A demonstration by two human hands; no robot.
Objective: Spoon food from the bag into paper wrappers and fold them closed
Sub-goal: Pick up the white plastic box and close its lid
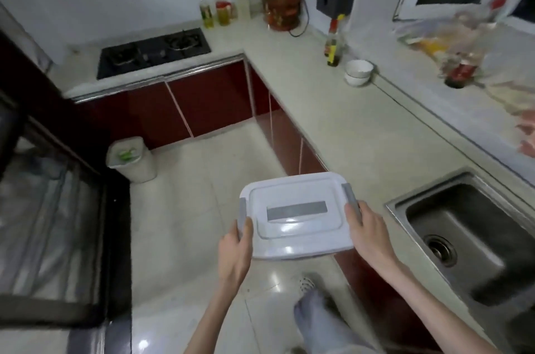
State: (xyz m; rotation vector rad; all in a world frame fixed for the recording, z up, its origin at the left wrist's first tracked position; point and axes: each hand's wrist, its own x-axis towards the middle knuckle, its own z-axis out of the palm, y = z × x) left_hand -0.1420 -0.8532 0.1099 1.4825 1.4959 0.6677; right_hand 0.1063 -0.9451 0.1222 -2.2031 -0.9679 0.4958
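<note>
white lidded box — thumbs on top, fingers underneath.

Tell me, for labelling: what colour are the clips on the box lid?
Grey, on a white box; clips show in the head view.

The counter ahead of the box lies bare up to the bowls and bottle. The sink opens to the right; bags crowd the far ledge.
</note>
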